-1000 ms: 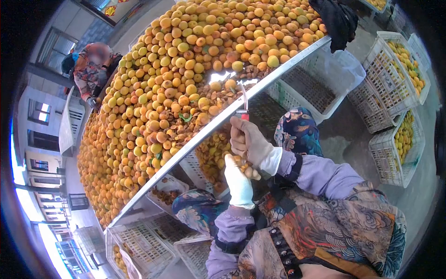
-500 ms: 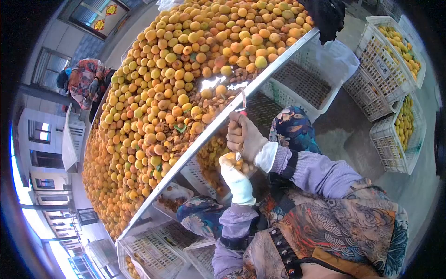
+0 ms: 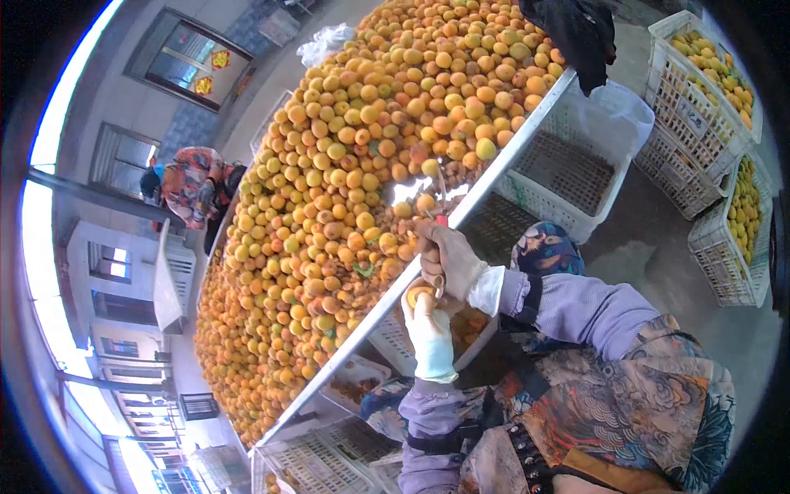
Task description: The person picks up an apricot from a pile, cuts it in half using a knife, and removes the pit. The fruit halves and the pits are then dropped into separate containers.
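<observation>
One bench (image 3: 354, 339), pale-rimmed, running diagonally past the person's hands. One fruit heap (image 3: 329, 189), yellow to orange, spread over it; the visible fruit is mostly whole, so by that measure the larger share appears uncut. One open white crate (image 3: 564, 218) beside the near edge, dark slatted base, plastic liner at its far side. Two crates at right: the upper one (image 3: 690, 123) tilted and bearing yellow fruit, the lower one (image 3: 726, 262) likewise filled; whether either load has been worked, cannot be told. One person (image 3: 196, 188), co-worker, at the far side. One dark garment (image 3: 580, 33), draped over the bench corner. One crate (image 3: 395, 337), partly hidden under the near edge, with orange pieces (image 3: 469, 325) just beside the hands, apparently the finished portion. One patch of brown scraps (image 3: 387, 216), lying on the bench where the heap thins, evidence of work done. One right hand (image 3: 453, 259), tan-gloved, grip closed about a tool (image 3: 442, 221), red at the part showing, slender metal projecting above. One left hand (image 3: 429, 329), white-gloved, grip closed on a single fruit (image 3: 420, 295), held at the near edge directly below the right hand; a metal tip at its side. This piece seems in progress; extent of any cut, cannot be told. One green leaf (image 3: 362, 270), among the heap.
</observation>
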Demonstrator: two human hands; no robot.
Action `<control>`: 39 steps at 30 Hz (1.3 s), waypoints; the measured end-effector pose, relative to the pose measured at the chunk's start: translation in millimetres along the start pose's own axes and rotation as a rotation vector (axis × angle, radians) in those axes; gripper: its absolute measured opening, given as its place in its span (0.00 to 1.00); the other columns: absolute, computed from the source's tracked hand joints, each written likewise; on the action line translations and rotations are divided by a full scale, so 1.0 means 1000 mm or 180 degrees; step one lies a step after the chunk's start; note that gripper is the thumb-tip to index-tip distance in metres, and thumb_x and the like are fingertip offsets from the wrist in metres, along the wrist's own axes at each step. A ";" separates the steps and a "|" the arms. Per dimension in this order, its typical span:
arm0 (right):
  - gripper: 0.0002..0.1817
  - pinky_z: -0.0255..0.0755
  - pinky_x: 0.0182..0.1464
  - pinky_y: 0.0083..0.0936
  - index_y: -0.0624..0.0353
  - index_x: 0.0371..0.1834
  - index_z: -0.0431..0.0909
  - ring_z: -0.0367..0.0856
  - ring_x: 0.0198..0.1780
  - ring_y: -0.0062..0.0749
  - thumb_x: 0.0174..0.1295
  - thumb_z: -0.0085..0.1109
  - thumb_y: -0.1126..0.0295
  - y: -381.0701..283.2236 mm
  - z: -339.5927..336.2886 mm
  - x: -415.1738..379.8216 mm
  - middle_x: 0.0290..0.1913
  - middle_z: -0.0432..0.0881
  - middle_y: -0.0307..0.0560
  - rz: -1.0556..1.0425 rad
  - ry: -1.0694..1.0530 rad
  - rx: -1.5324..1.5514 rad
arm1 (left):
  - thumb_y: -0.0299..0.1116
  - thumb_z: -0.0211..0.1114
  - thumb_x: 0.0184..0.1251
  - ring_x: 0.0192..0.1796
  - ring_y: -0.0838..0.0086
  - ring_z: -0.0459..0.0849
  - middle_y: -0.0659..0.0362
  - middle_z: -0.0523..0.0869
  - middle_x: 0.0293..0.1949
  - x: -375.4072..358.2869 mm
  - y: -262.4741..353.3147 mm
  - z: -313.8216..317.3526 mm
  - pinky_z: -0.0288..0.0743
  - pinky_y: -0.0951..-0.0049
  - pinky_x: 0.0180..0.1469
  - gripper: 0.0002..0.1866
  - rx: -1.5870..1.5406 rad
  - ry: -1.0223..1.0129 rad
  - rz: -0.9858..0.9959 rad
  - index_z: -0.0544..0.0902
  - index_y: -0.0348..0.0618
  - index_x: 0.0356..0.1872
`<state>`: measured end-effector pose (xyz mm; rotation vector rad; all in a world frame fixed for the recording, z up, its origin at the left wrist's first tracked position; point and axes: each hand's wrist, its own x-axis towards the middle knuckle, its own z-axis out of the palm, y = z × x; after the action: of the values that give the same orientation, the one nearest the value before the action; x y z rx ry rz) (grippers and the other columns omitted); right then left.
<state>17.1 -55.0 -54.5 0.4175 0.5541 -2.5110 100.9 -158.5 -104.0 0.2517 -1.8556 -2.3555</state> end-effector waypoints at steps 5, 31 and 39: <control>0.15 0.48 0.10 0.22 0.53 0.23 0.67 0.54 0.07 0.22 0.65 0.51 0.58 -0.028 -0.014 0.028 0.10 0.58 0.32 -0.0558 -0.0113 -0.0043 | 0.37 0.51 0.70 0.34 0.70 0.80 0.57 0.78 0.31 0.023 0.038 -0.008 0.78 0.71 0.38 0.11 -0.0083 0.0260 -0.0007 0.72 0.40 0.45; 0.15 0.66 0.25 0.16 0.61 0.41 0.73 0.70 0.23 0.17 0.63 0.58 0.59 -0.049 -0.040 0.009 0.25 0.74 0.35 -0.0332 -0.0298 -0.2026 | 0.32 0.63 0.59 0.42 0.67 0.82 0.52 0.83 0.40 0.075 0.062 -0.048 0.74 0.70 0.47 0.13 0.4032 0.0483 0.1236 0.78 0.38 0.44; 0.17 0.68 0.32 0.16 0.61 0.43 0.73 0.71 0.29 0.15 0.63 0.59 0.58 -0.054 -0.048 0.013 0.28 0.75 0.35 -0.0179 -0.0293 -0.2207 | 0.52 0.64 0.56 0.47 0.54 0.78 0.48 0.83 0.38 0.204 0.042 -0.040 0.72 0.58 0.49 0.26 0.5651 0.0757 0.0644 0.78 0.42 0.48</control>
<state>-15.2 3.8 -85.1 0.0201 1.3386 -2.1863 -90.3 -248.8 -82.5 0.3807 -2.8981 0.0144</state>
